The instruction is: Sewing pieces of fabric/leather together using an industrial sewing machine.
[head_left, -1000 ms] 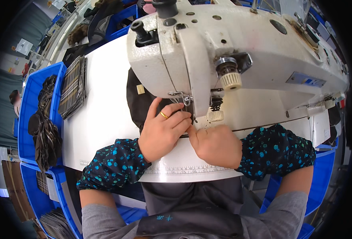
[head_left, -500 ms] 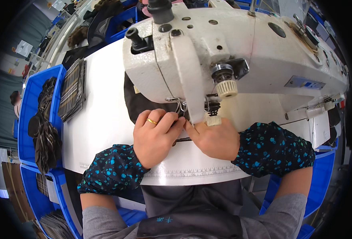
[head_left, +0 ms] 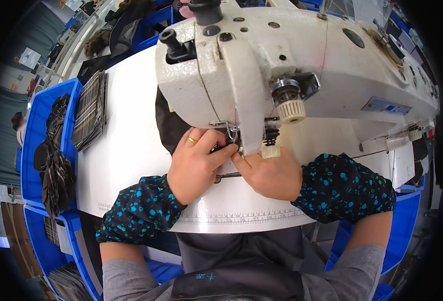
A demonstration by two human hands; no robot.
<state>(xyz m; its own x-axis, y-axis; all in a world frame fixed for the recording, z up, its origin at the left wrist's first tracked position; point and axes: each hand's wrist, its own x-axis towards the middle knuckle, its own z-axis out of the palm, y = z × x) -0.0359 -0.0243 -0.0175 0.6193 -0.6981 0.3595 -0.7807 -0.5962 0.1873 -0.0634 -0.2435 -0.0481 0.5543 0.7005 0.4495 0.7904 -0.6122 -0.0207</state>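
Observation:
A white sewing machine [head_left: 211, 85] stands over the worktable. Dark fabric [head_left: 170, 123] lies beneath its head, partly covered by the machine and my hands. My left hand [head_left: 194, 163], a gold ring on one finger, is closed with its fingertips pressed on the fabric close to the needle area. My right hand [head_left: 271, 173] meets it from the other side, thumb and forefinger pinched at the fabric by the presser foot. The fingertips of both hands nearly touch. Machine parts hide the needle and some of the right fingers.
A stack of plaid fabric pieces [head_left: 91, 113] lies at the table's left edge. Beside it, a blue bin [head_left: 28, 165] holds dark and plaid cloth parts. More blue bins [head_left: 402, 231] flank me. A printed ruler strip [head_left: 241, 219] runs along the table's front edge.
My left hand's fingers have shifted and bent differently, its thumb now stretched toward the right fingertips. The right hand stays almost in place. The whole view has shifted slightly.

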